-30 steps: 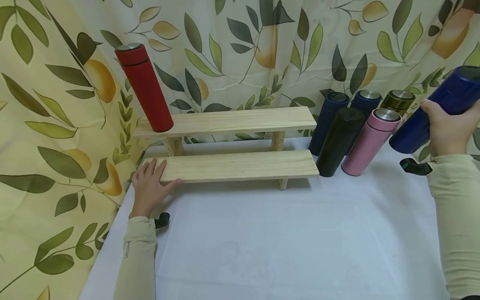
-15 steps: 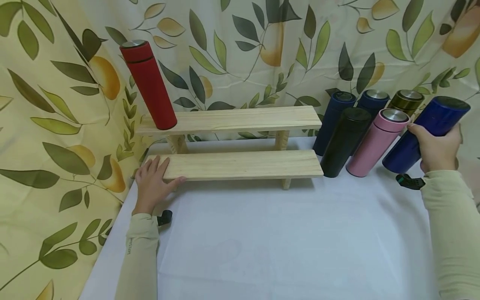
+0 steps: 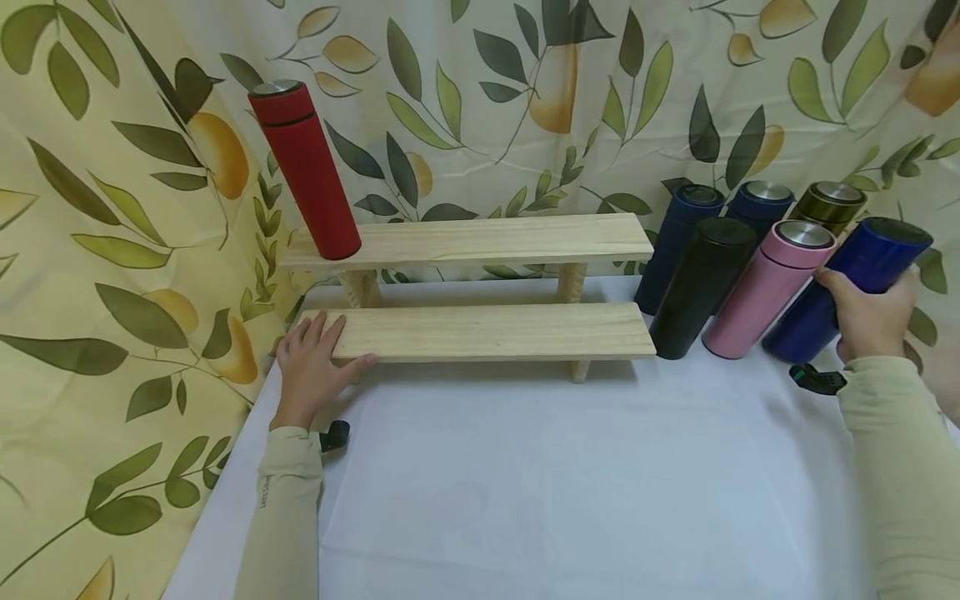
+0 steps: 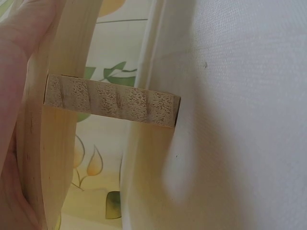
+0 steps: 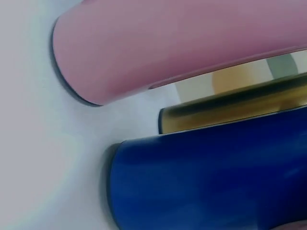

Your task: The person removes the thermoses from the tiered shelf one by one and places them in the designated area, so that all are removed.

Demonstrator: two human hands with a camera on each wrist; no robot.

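My right hand (image 3: 873,312) grips a glossy blue thermos bottle (image 3: 888,250), its fingers and thumb around the body. In the right wrist view the bottle's base is right at the white cloth, beside a pink thermos (image 5: 158,48) and a gold one (image 5: 206,112). My left hand (image 3: 311,371) rests on the left end of the lower board (image 3: 487,332) of a two-step wooden stand, fingers spread on top and thumb along its front edge. Below that board, the left wrist view shows a wooden leg (image 4: 112,99). A red thermos (image 3: 307,171) stands on the upper board (image 3: 495,240), at its left end.
Left of the pink thermos are a black thermos (image 3: 701,287) and a navy one (image 3: 678,242); another navy one (image 3: 759,204) stands behind them. A white cloth (image 3: 555,483) covers the table. Leaf-patterned curtains (image 3: 480,100) hang behind and at the left.
My right hand has brought the blue thermos down and in beside the pink one, from a raised, tilted position at the right. My left hand stays on the stand. The head view has shifted slightly.
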